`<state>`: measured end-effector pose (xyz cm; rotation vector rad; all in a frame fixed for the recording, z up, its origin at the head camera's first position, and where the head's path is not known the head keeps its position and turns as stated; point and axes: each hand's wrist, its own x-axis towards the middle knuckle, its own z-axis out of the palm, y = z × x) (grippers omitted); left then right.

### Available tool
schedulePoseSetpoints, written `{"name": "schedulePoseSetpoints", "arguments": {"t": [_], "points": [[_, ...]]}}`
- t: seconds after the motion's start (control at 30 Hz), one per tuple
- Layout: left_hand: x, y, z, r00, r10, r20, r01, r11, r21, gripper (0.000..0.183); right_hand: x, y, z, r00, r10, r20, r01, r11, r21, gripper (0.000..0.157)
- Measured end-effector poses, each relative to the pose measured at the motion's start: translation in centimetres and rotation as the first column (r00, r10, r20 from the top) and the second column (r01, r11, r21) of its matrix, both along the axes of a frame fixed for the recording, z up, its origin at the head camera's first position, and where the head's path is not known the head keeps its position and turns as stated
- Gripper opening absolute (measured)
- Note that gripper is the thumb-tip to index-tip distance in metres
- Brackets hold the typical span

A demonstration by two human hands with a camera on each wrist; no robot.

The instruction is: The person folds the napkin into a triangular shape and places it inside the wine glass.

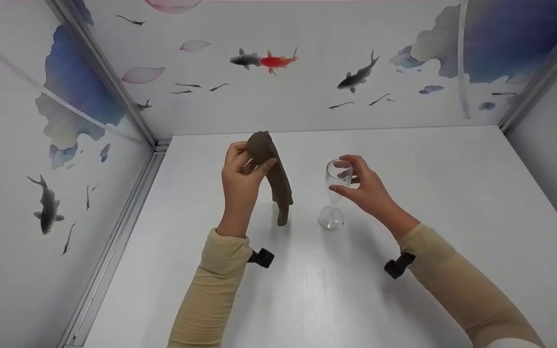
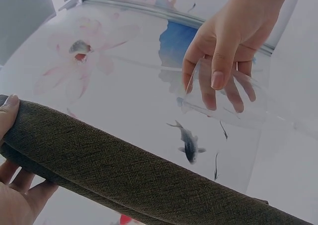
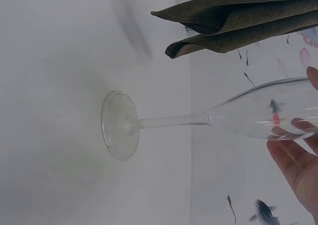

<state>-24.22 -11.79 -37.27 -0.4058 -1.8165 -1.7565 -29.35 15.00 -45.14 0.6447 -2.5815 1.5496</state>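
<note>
My left hand pinches the upper end of a folded dark brown cloth between thumb and fingers. The cloth hangs down in a long narrow strip, and its woven surface shows in the left wrist view. To its right, my right hand grips the bowl of a clear stemmed glass near the rim. The glass is upright, its round foot low over the table; whether it touches is hard to tell. Seen from the right wrist, the cloth's loose lower end is beside the glass stem, apart from it.
Beneath both hands lies a white table. White panels with painted fish and petals stand at the back and on the left, joined by metal frame rails. A small black wrist camera sits on the left sleeve.
</note>
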Motion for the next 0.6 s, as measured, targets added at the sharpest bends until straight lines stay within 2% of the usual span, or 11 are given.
{"name": "schedulePoseSetpoints", "arguments": {"t": [0.23,0.4,0.5,0.6], "points": [[-0.1,0.3,-0.2,0.999,-0.035,-0.013,0.035,0.999,0.025,0.028,0.2,-0.1,-0.1,1.0,0.018,0.004,-0.018,1.0,0.005,0.071],[-0.2,0.7,-0.2,0.999,-0.035,-0.036,0.036,0.999,0.033,0.027,0.5,-0.1,0.3,1.0,0.012,-0.009,-0.011,0.999,0.039,0.077],[-0.3,0.9,0.1,0.998,-0.034,-0.058,0.037,0.999,0.039,0.027,0.8,-0.1,1.1,0.992,0.006,-0.126,0.001,0.998,0.057,0.072],[-0.1,1.2,0.5,0.996,-0.037,-0.077,0.04,0.999,0.036,0.026,1.4,-0.1,2.2,0.95,0.009,-0.312,0.01,0.998,0.058,0.058]]}}
